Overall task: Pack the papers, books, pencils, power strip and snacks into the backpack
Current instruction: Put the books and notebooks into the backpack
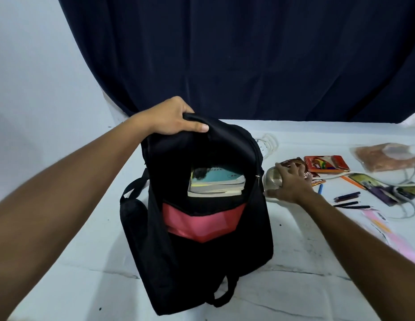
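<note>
Gripping the top flap of the black backpack (197,228), the left hand (171,118) curls fingers over the fabric with the thumb pressed on the front, holding the main compartment open. Books (217,181) stand inside that opening, above the bag's red panel. Just right of the backpack, the right hand (292,181) lies with fingers spread over a pale rounded object (272,179) on the white table (294,262); whether it truly grasps it I cannot tell. Beyond that hand sit snack packets (325,163), and farther right of the backpack lie pencils (347,199), a cable (408,205), and a clear bag of snacks (384,158).
</note>
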